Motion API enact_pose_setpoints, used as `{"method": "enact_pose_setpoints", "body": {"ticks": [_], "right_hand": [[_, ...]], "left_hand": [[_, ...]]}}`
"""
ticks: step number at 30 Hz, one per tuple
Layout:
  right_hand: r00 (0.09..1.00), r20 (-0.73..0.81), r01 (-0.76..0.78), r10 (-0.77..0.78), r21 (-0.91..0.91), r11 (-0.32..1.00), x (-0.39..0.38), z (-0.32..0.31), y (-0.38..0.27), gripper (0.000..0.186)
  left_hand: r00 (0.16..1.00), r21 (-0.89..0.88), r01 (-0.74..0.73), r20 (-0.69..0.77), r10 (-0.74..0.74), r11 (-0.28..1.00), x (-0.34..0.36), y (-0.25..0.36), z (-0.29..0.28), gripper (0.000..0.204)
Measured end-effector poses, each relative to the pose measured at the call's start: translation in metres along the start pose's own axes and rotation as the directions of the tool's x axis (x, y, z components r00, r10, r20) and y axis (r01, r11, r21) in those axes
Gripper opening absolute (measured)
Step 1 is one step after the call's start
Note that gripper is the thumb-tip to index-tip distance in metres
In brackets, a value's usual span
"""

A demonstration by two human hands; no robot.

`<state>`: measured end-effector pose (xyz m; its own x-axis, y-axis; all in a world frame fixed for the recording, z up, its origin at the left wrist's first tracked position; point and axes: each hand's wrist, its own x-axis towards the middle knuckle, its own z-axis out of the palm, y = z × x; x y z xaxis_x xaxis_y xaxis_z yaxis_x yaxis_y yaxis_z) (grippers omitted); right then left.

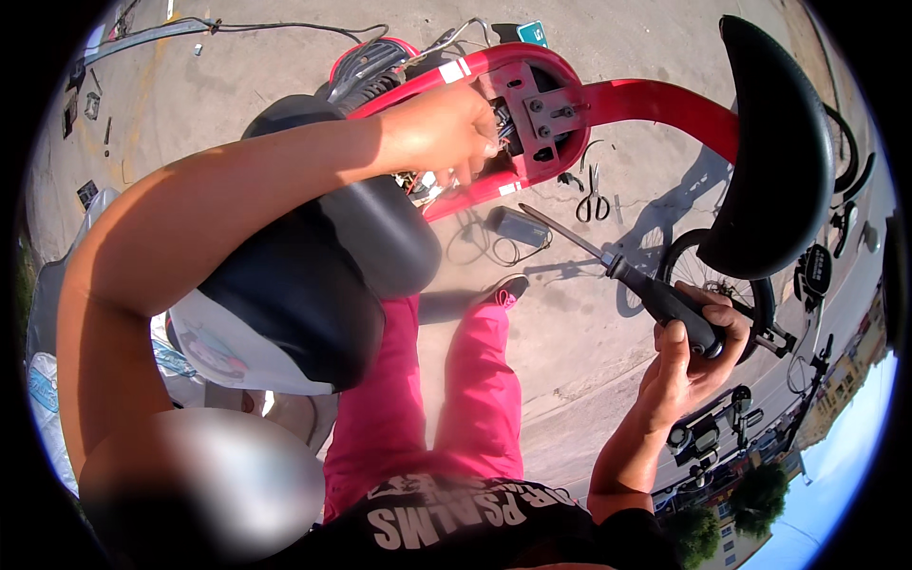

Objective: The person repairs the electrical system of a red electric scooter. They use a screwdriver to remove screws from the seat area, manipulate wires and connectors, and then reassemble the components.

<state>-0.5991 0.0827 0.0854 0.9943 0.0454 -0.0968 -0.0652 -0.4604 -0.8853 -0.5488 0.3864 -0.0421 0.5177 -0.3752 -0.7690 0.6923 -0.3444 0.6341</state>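
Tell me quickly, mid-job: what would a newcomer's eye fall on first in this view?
First, probably, the big black curved pad at upper right, joined to the bright red frame at top centre, where the left hand is at the exposed wires. Next, the large screwdriver in the right hand, right of centre, pointing up and left. The vivid pink trousers at lower centre also stand out.

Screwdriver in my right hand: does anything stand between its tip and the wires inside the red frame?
Yes: in this view, the lower red rail lies between screwdriver and wires, and your left hand partly covers them. Depth is unclear.
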Motion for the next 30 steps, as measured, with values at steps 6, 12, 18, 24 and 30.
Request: {"method": "enact_pose_setpoints", "body": {"ticks": [6,12,18,24,30], "right_hand": [[0.752,0.104,-0.617,0.652,0.462,0.638,-0.046,0.000,0.096,0.025],[0.672,0.204,-0.735,0.712,0.294,0.611,-0.084,0.024,0.149,0.019],[0.790,0.159,-0.613,0.592,0.199,0.765,-0.085,0.040,0.173,0.014],[0.835,0.240,-0.541,0.496,0.189,0.819,-0.097,0.050,0.166,0.016],[0.860,0.249,-0.509,0.445,0.367,0.779,-0.122,0.058,0.184,0.018]], "left_hand": [[0.946,0.568,-0.189,-0.112,0.303,0.801,0.002,-0.014,0.010,0.012],[0.951,0.658,-0.121,-0.139,0.277,0.743,0.006,-0.013,0.032,0.015],[0.910,0.790,-0.002,-0.253,0.329,0.613,0.020,-0.024,0.050,0.014],[0.818,0.486,0.202,-0.561,0.126,0.850,0.033,-0.021,0.077,0.016],[0.767,0.410,0.248,-0.636,0.081,0.878,0.047,-0.020,0.090,0.015]]}}
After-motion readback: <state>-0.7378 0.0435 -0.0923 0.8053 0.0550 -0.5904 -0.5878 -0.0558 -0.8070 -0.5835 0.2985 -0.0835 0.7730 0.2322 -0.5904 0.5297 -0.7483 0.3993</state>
